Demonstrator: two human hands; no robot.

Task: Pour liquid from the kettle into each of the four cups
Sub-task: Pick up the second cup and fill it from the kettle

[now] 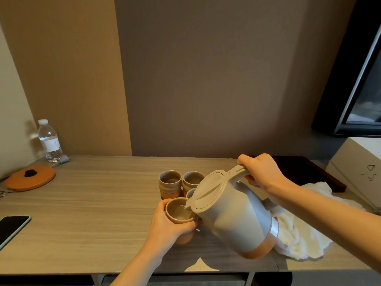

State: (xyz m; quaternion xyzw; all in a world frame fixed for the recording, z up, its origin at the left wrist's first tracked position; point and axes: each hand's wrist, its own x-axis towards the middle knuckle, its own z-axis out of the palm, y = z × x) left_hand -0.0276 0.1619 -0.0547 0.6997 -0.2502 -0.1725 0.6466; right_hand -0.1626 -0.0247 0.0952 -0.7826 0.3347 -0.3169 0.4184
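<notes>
My right hand (261, 172) grips the handle of a grey kettle (233, 215) with an orange base, tilted left so its spout hangs over the rim of the near cup (178, 211). That cup has liquid in it and my left hand (167, 223) is wrapped around its side. Two more grey-and-orange cups stand behind it: the back left cup (170, 182) and the back right cup (191, 180). A fourth cup (190, 193) peeks out from behind the kettle lid, mostly hidden.
The wooden table (92, 203) carries an orange kettle base (31, 179) and a water bottle (50, 141) at the far left, a phone (12, 228) at the left edge, a white towel (299, 234) and a dark tray (309, 172) on the right. White boxes (358, 172) stand far right.
</notes>
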